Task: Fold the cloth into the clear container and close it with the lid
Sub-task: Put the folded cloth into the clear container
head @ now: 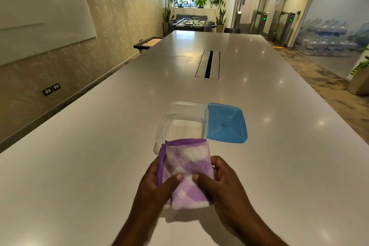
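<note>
Both your hands grip the folded purple-and-white checked cloth, left hand and right hand pinching it above the white table, with the open clear container at twelve o'clock and its blue lid at one o'clock beside it.

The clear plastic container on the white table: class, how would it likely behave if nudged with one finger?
The clear plastic container looks thin-walled and empty, so probably light and easily slid. The glossy white table suggests little friction. Its low, wide shape makes tipping unlikely.
</note>
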